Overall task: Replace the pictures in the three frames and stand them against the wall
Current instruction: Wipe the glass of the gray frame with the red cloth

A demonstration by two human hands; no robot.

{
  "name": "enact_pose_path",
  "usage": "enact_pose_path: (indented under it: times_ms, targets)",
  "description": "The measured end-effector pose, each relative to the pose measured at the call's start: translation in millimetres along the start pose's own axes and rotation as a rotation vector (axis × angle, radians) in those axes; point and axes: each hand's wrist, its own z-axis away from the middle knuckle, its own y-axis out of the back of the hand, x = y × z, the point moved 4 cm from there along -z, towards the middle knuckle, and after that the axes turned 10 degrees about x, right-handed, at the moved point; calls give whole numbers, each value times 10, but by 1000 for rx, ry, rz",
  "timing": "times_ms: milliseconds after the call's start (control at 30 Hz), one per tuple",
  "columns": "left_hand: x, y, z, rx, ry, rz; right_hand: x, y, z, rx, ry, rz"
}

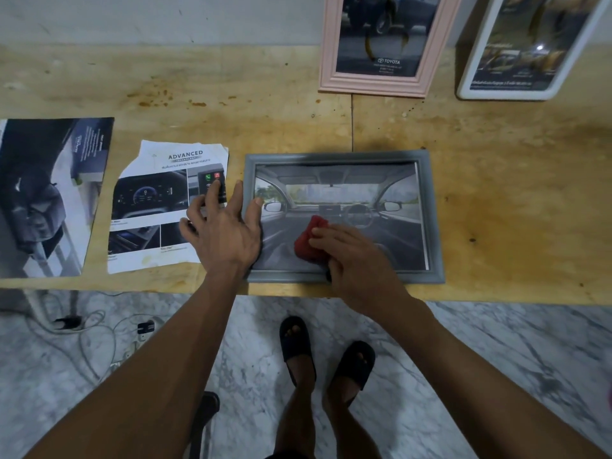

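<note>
A grey frame (433, 213) lies flat near the wooden table's front edge, holding a picture of a car interior. My left hand (225, 230) rests spread and flat across the frame's left edge and a loose page. My right hand (354, 256) presses a red cloth (309, 236) onto the frame's glass. A pink frame (331, 61) and a white frame (477, 71) stand leaning against the wall at the back right, each with a car picture inside.
Two loose pictures lie on the left of the table (513, 210): a torn page headed ADVANCED (159, 207) and a dark car page (46, 193). Cables and plugs (82, 326) lie on the marble floor below, by my sandalled feet (328, 352).
</note>
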Motion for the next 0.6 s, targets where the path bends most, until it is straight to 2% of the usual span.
enact_pose_path:
  times_ms: [200, 433, 533, 600]
  targets:
    - [11, 24, 5, -10, 7, 21, 290, 341, 230, 86, 45, 71]
    - [31, 65, 12, -8, 25, 59, 660, 702, 313, 249, -7, 236]
    - [27, 70, 14, -7, 21, 55, 682, 636, 163, 293, -88, 300]
    - [27, 64, 13, 0, 21, 54, 678, 632, 29, 331, -213, 240]
